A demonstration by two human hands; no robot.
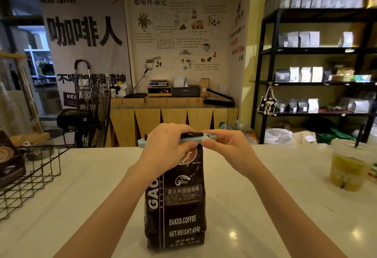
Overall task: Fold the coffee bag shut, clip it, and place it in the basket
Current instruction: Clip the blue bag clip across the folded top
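While the coffee bag (175, 200) stands upright near the middle of the white counter (265, 206), I have both hands up at its folded top. My left hand (167, 149) is curled over the fold, fingers closed around the top of the bag and the pale blue clip (142, 142) that runs across it. My right hand (226, 147) pinches the clip's other end between thumb and fingertips; the clip's tip pokes out just past my knuckles. I cannot tell whether the clip is fully snapped shut.

Around the bag the counter is bare on all sides, with the widest open stretch to the right. The wire basket (30, 178) sits at the left edge of the counter, well apart from the bag, and another dark coffee package (10, 161) is already leaning inside it. At the far right, near the counter's edge, stands a plastic cup (348, 166) with a yellowish drink and a dark straw. The counter's far edge runs just behind my hands.

On the bag I read "GAO", "BAKED", "意大利拼配咖啡", "BAKED.COFFEE" and "NET.WEIGHT:454g". Behind, a wall banner (85, 33) shows "咖啡人" in big black characters with "COFFEE" above it, and a poster (175, 33) beside it is headed "咖啡环游记". Black shelving (314, 64) on the right holds rows of pale and grey bags, labels too blurred to read.
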